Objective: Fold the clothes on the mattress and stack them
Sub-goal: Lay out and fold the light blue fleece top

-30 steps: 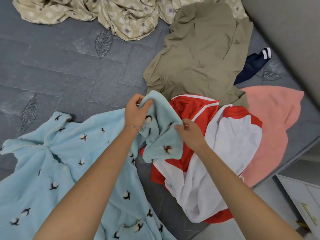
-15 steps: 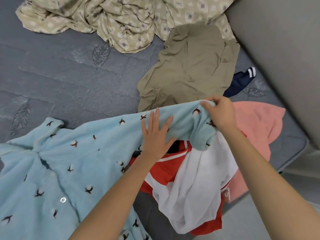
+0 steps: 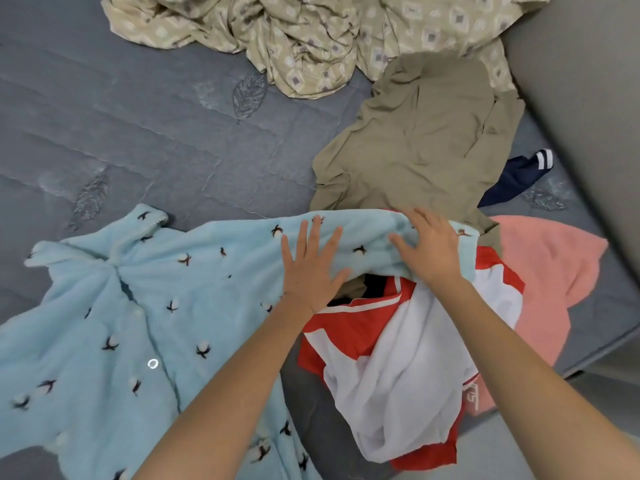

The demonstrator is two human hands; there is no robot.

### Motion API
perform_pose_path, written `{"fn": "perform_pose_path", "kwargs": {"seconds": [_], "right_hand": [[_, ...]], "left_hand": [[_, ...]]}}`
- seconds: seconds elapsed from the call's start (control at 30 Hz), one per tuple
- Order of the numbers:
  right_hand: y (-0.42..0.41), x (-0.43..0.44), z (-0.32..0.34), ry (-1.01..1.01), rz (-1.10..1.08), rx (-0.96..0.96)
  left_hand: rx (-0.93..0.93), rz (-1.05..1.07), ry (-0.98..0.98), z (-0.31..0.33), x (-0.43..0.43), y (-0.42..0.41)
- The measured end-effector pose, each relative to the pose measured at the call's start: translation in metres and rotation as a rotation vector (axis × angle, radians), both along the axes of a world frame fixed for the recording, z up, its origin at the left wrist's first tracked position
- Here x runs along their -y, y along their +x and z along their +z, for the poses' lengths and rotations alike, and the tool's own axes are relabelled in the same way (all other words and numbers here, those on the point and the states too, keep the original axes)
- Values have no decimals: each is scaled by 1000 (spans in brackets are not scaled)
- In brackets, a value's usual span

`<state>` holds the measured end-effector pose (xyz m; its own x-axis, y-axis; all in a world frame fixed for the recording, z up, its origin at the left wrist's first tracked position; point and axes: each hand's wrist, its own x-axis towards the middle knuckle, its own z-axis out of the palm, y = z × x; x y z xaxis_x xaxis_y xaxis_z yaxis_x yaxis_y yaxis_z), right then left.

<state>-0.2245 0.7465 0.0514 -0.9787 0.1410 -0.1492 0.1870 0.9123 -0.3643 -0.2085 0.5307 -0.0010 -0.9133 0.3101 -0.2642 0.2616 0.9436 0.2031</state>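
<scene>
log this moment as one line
phase: flattening | left hand: flat on light blue pajama top | right hand: flat on its sleeve, over red and white shirt | stack: none visible

Bare arms (image 3: pixel 221 386), thin bracelet (image 3: pixel 311 309) on left wrist.

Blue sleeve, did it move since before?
Yes. The blue sleeve now lies stretched rightward across the red-and-white shirt, its end near the pink garment.

I see the pale blue fleece top (image 3: pixel 138 306) spread flat, its sleeve under the left hand (image 3: pixel 311 275) and right hand (image 3: pixel 429 252). A crumpled red-and-white shirt (image 3: pixel 398 358) lies just below the right hand, with an olive garment (image 3: pixel 415 143) beyond it.
</scene>
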Motion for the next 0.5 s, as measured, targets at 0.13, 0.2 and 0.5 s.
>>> {"fn": "perform_pose_path", "kwargs": {"seconds": [0.13, 0.2, 0.5], "right_hand": [[7, 42, 10, 14, 62, -15], [12, 66, 14, 29, 83, 18], [79, 192, 21, 15, 280, 6]], "left_hand": [[-23, 111, 20, 17, 49, 11], [-43, 186, 60, 26, 79, 22], [-112, 389, 66, 36, 217, 111]]}}
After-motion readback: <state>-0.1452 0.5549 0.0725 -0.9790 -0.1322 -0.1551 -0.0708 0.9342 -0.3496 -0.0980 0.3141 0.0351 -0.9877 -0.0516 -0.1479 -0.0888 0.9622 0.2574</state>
